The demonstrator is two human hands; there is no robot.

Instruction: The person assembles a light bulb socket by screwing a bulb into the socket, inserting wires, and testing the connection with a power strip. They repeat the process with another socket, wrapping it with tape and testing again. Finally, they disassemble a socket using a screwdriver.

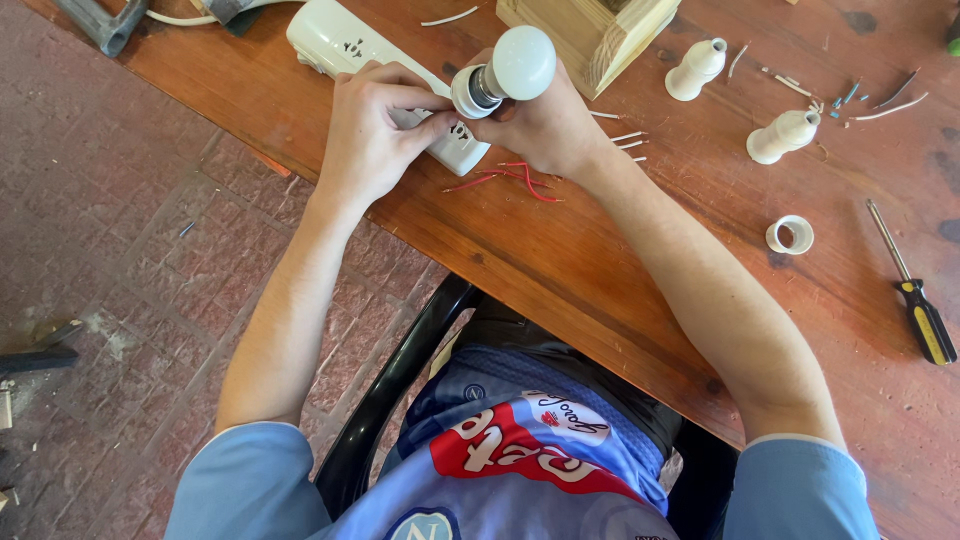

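Observation:
A white light bulb (518, 62) sits in a white lamp holder (470, 92), held above the wooden table (620, 230). My right hand (545, 125) wraps the holder from below and behind. My left hand (375, 125) pinches the holder's rim with thumb and forefinger. Under my hands lies a white power strip (350, 40). Thin red wires (510, 178) lie on the table just in front of my right hand.
A wooden box (590, 30) stands behind the bulb. Two white lamp holder parts (695, 68) (782, 135), a white ring (790, 235), a yellow-and-black screwdriver (915, 295) and wire scraps (860, 100) lie to the right. A grey tool (100, 22) rests at top left. Brick floor lies left.

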